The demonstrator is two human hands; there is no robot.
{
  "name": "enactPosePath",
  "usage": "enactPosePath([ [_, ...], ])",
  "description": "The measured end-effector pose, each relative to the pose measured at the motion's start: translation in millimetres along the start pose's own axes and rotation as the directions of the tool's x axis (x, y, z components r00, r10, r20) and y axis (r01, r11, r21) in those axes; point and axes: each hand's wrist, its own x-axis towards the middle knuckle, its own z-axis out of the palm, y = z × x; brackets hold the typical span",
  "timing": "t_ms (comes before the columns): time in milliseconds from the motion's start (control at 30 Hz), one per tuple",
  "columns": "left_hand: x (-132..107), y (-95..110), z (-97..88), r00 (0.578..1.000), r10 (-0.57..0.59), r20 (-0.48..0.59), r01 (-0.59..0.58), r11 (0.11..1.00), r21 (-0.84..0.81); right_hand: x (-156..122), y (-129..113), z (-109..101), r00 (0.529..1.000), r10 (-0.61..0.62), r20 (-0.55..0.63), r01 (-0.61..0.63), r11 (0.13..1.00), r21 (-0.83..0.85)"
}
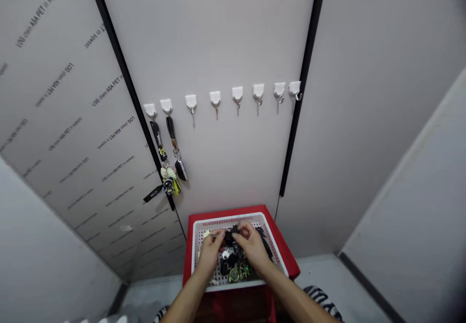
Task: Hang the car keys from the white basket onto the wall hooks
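Note:
Both my hands are down in a white perforated basket (270,239) that holds several keychains (235,269). My left hand (210,251) and my right hand (252,246) are pinched together on one black keychain (229,237) between them, over the far part of the basket. A row of white wall hooks (215,98) runs across the panel above. The two leftmost hooks carry keychains: one with a black strap and a bundle of charms (164,177), one with a dark strap and a car key fob (179,165). The other hooks are bare.
The basket rests on a red stool (284,245) against the wall. Black vertical strips (306,70) divide the white wall panels. The left panel carries printed film (73,94). A pale floor lies below at the right (327,274).

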Motion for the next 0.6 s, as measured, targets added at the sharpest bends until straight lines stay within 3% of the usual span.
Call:
enactPosePath([
  [133,0.7,-0.2,-2.4,0.999,0.037,-0.024,-0.038,0.999,-0.028,-1.2,-3.2,0.2,0.998,0.032,0.051,-0.039,0.989,0.141],
  [267,-1.6,-2.4,-0.8,0.986,0.060,0.152,-0.047,0.995,-0.090,-2.2,-6.9,-1.6,0.993,0.113,0.016,-0.114,0.971,0.212],
  [367,-3.4,-5.0,2.5,0.956,0.050,0.288,-0.020,0.994,-0.107,-3.0,-7.0,-2.8,0.985,0.156,0.069,-0.170,0.938,0.302],
  [467,-4.1,-6.4,4.9,0.942,0.004,0.334,0.006,1.000,-0.029,-4.0,-6.3,-2.5,0.984,0.143,0.109,-0.171,0.931,0.323],
  [600,-6.2,-4.3,5.2,0.956,-0.006,0.295,-0.032,0.992,0.124,-3.2,-4.4,-1.0,0.989,0.138,0.044,-0.145,0.961,0.236],
])
